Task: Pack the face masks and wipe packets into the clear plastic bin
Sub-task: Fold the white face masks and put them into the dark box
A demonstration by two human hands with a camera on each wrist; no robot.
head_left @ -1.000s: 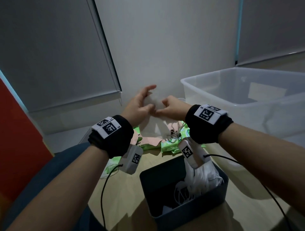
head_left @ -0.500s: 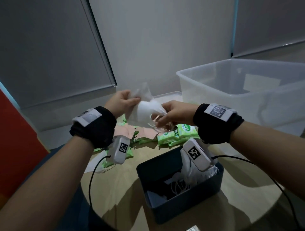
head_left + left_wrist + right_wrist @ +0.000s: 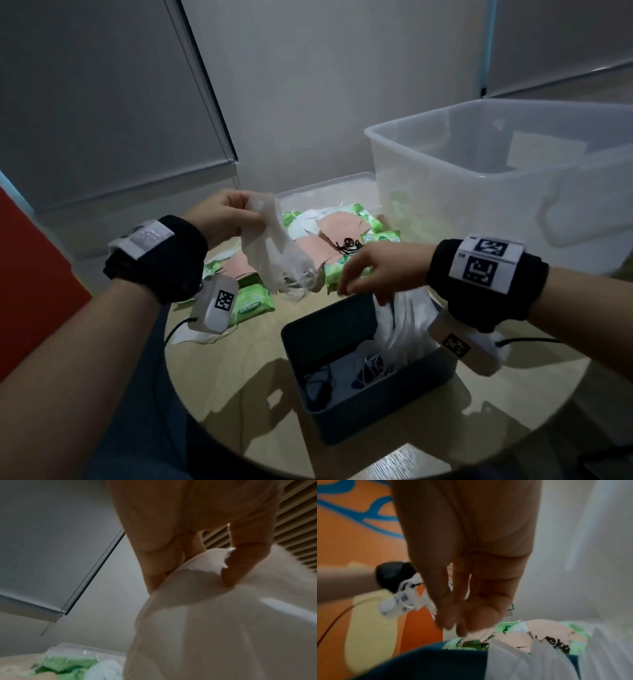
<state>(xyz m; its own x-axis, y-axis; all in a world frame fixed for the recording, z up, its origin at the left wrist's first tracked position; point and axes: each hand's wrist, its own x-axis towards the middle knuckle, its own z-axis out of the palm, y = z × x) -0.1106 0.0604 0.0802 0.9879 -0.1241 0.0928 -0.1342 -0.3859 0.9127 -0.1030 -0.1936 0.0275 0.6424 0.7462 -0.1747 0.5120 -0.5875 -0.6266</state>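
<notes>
The left hand (image 3: 226, 219) is up at about ten o'clock over the round pale wooden table (image 3: 239, 370), thumb and fingers pinched on the top edge of a crumpled white face mask (image 3: 274, 253) that hangs down, ear loops dangling above the pile. The right hand (image 3: 380, 270) hovers at three o'clock, fingers loosely spread and pointing down, holding nothing, just above the dark blue-grey rectangular box (image 3: 370, 404) at six o'clock, where more white masks (image 3: 404, 329) stand bunched against its right wall. Beyond the hands, at twelve o'clock, green wipe packets (image 3: 253, 305) and flat peach-pink masks (image 3: 322, 250) lie scattered on the table, one green packet near the left wrist. The big clear plastic bin (image 3: 479, 192) sits at two o'clock, well apart from the held mask; what lies inside is hard to make out.
</notes>
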